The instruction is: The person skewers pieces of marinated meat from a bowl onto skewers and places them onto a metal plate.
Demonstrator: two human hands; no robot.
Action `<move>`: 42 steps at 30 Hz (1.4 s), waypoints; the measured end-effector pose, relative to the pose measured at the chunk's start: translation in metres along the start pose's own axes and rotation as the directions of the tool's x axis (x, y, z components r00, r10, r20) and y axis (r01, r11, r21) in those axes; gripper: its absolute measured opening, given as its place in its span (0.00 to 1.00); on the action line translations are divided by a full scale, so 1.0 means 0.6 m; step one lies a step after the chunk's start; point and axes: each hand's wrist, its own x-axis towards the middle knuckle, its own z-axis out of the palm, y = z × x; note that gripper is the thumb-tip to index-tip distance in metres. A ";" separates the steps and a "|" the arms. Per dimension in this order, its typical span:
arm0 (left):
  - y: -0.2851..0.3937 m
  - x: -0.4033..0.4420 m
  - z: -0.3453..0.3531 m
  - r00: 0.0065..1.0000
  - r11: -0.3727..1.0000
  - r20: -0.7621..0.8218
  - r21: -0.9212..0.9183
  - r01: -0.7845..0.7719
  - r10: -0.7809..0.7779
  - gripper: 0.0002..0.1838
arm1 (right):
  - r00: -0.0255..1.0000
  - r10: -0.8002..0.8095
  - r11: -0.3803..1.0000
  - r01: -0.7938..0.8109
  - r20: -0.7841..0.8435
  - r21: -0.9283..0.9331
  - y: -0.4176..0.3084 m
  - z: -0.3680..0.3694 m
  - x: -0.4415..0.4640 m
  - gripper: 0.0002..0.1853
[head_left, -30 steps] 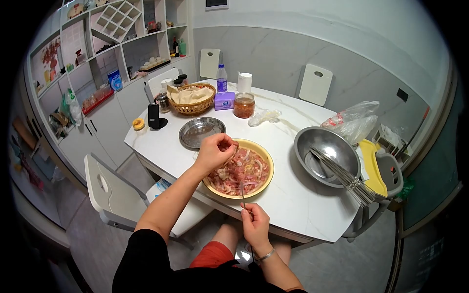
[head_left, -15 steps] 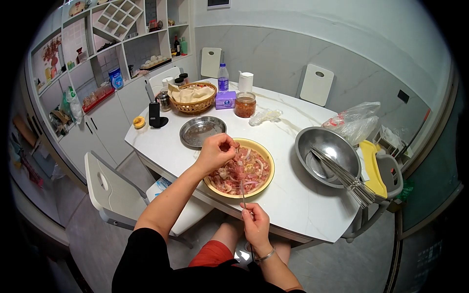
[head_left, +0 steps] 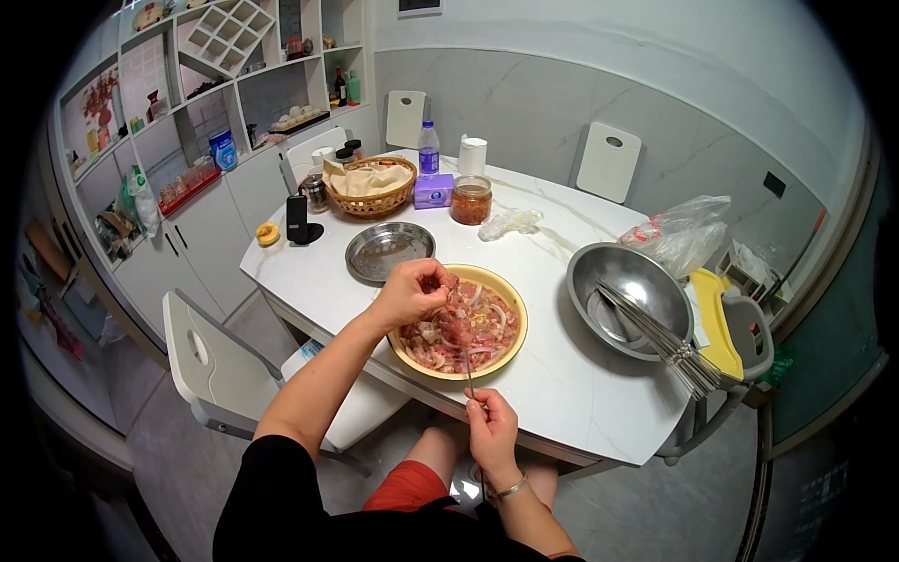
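Observation:
My right hand (head_left: 492, 431) is closed round a thin metal skewer (head_left: 469, 377), which points up and away over the near rim of a cream bowl (head_left: 521, 330). Raw meat pieces with onion slices (head_left: 487, 314) fill the bowl. Above its left side, my left hand (head_left: 418, 288) has its fingers pinched together on a piece of raw meat. More meat hangs between that hand and the skewer's far end. Whether the skewer tip passes through it is hard to make out.
On the right sits a large steel bowl (head_left: 599, 267) with a bundle of metal skewers (head_left: 660, 339) across its rim. Behind the meat bowl are a round metal tray (head_left: 389, 251), a wicker basket (head_left: 375, 201), a jar (head_left: 471, 201) and a purple tissue box (head_left: 434, 192).
Both hands stay nearly in place. The right hand and the skewer have shifted very slightly, and the view has moved a little.

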 end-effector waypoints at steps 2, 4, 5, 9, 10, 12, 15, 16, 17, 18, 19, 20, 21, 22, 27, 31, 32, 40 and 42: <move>-0.010 -0.001 0.007 0.993 0.989 0.024 0.093 -0.116 0.115 0.02 | 0.999 -0.050 0.996 0.049 -0.004 -0.072 -0.007 -0.002 0.005 0.08; -0.006 -0.004 0.012 0.999 0.999 -0.006 -0.018 -0.049 0.049 0.02 | 0.949 0.299 0.813 -0.307 0.098 0.495 -0.046 -0.004 0.018 0.07; -0.005 -0.005 0.014 1.000 0.992 -0.027 -0.129 0.012 -0.016 0.02 | 0.946 0.303 0.809 -0.318 0.112 0.494 -0.047 -0.008 0.021 0.07; -0.014 -0.004 0.011 0.998 0.997 0.052 -0.075 0.034 -0.030 0.02 | 0.947 0.294 0.820 -0.320 0.131 0.474 -0.048 -0.013 0.024 0.07; -0.021 -0.003 0.012 0.998 0.996 0.046 -0.078 0.034 -0.031 0.02 | 0.946 0.297 0.822 -0.324 0.133 0.468 -0.048 -0.014 0.025 0.07; -0.021 -0.001 0.016 0.988 0.973 -0.109 -0.214 0.084 -0.109 0.03 | 0.943 0.303 0.826 -0.331 0.135 0.457 -0.049 -0.016 0.027 0.07; 0.002 -0.015 0.026 0.966 0.924 -0.115 -0.335 0.183 -0.232 0.05 | 0.932 0.326 0.810 -0.363 0.161 0.461 -0.049 -0.019 0.026 0.07; 0.006 -0.020 0.028 0.942 0.889 -0.099 -0.375 0.263 -0.320 0.06 | 0.937 0.318 0.822 -0.349 0.144 0.450 -0.049 -0.020 0.027 0.07; 0.003 -0.023 0.028 0.941 0.887 -0.104 -0.380 0.261 -0.321 0.06 | 0.942 0.309 0.834 -0.333 0.128 0.440 -0.050 -0.021 0.030 0.07; -0.002 -0.026 0.027 0.913 0.857 -0.058 -0.374 0.356 -0.405 0.06 | 0.942 0.309 0.836 -0.335 0.131 0.435 -0.050 -0.023 0.033 0.07; -0.006 -0.029 0.028 0.875 0.817 -0.011 -0.362 0.448 -0.485 0.07 | 0.945 0.304 0.852 -0.325 0.118 0.411 -0.050 -0.024 0.036 0.07; -0.001 -0.034 0.035 0.874 0.815 -0.012 -0.368 0.448 -0.486 0.07 | 0.948 0.301 0.866 -0.318 0.105 0.387 -0.051 -0.026 0.038 0.07; 0.010 -0.039 0.048 0.860 0.774 0.050 -0.412 0.480 -0.507 0.08 | 0.946 0.305 0.866 -0.323 0.108 0.381 -0.053 -0.026 0.039 0.07; 0.017 -0.043 0.059 0.845 0.731 0.111 -0.452 0.511 -0.523 0.08 | 0.948 0.301 0.875 -0.318 0.105 0.365 -0.054 -0.025 0.040 0.07; 0.009 -0.041 0.076 0.836 0.541 0.080 -0.728 0.421 -0.543 0.05 | 0.933 0.337 0.889 -0.359 0.123 0.286 -0.061 -0.019 0.042 0.07; 0.003 -0.036 0.076 0.828 0.515 0.027 -0.771 0.374 -0.561 0.03 | 0.913 0.374 0.893 -0.402 0.166 0.200 -0.063 -0.023 0.026 0.09; 0.001 -0.035 0.075 0.828 0.510 0.010 -0.783 0.355 -0.560 0.03 | 0.903 0.389 0.888 -0.421 0.184 0.186 -0.065 -0.024 0.021 0.10; -0.021 -0.050 0.101 0.832 0.429 0.063 -0.834 0.348 -0.552 0.03 | 0.926 0.366 0.926 -0.372 0.098 0.058 -0.066 -0.022 0.032 0.10; -0.004 -0.052 0.106 0.811 0.438 0.076 -0.811 0.388 -0.579 0.04 | 0.946 0.319 0.948 -0.320 0.049 -0.001 -0.066 -0.018 0.041 0.10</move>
